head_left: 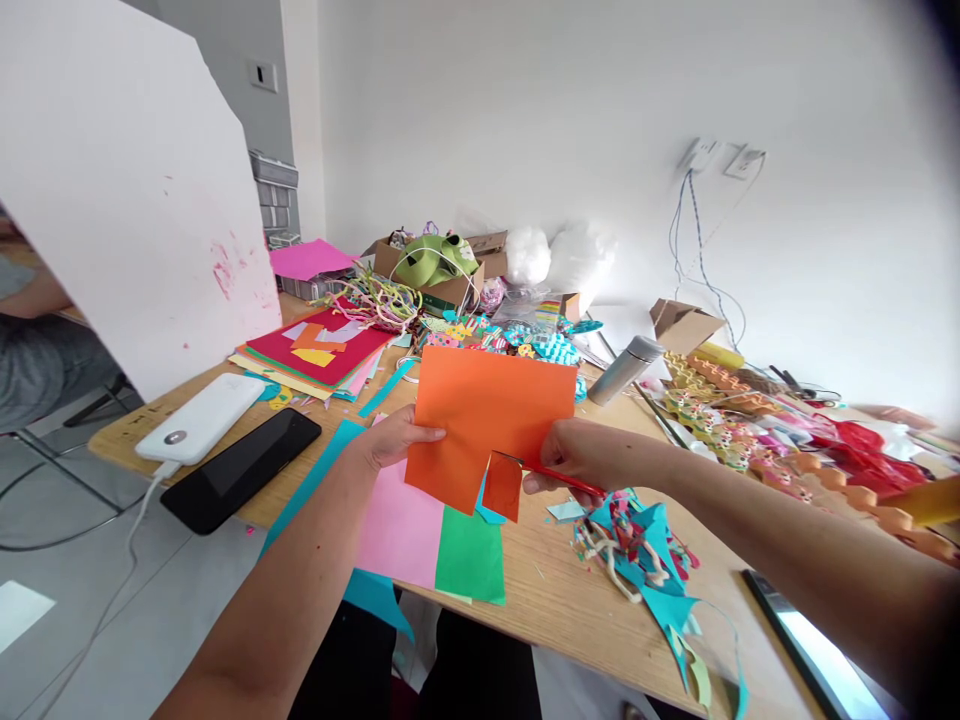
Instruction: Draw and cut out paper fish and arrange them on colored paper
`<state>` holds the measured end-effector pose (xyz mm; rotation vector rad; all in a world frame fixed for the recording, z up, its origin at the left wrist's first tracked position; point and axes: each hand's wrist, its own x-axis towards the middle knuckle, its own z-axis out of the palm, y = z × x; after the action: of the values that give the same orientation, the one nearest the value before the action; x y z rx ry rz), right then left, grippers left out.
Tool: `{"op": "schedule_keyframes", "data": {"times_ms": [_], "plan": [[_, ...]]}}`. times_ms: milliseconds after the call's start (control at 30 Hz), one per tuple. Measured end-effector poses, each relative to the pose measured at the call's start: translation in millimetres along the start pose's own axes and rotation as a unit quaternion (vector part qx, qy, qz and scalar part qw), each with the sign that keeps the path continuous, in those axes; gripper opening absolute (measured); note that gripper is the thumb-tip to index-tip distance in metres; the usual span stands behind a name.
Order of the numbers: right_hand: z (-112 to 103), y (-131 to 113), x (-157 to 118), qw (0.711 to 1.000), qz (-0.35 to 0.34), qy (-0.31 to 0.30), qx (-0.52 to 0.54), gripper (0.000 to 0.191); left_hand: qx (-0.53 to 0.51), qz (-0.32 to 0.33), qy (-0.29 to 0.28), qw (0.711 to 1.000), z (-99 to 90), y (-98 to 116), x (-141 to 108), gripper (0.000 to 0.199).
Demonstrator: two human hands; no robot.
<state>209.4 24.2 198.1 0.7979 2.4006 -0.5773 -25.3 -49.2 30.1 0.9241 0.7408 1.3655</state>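
My left hand pinches the left edge of an orange sheet of paper, thumb on the near face. Red-handled scissors are in my right hand, their blades at a cut in the sheet's lower part. A cut runs up from the bottom edge, and a flap with a faint drawn outline hangs right of it. Beneath the sheet lie pink paper, green paper and blue paper on the wooden table.
A white power bank and a black phone lie at the left. Paper scraps are heaped at the right, near a tablet. A steel flask and a stack of coloured paper sit farther back.
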Motion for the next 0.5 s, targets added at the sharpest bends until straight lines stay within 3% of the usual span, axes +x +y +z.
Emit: {"op": "schedule_keyframes", "data": {"times_ms": [233, 500], "plan": [[0.2, 0.4, 1.2, 1.0, 0.003, 0.015, -0.014, 0.065, -0.013, 0.001, 0.021, 1.0, 5.5, 4.1, -1.6, 0.04], [2.5, 3.1, 4.0, 1.0, -0.004, 0.007, -0.003, 0.065, -0.003, 0.016, -0.011, 1.0, 3.2, 1.5, 0.6, 0.036]]}}
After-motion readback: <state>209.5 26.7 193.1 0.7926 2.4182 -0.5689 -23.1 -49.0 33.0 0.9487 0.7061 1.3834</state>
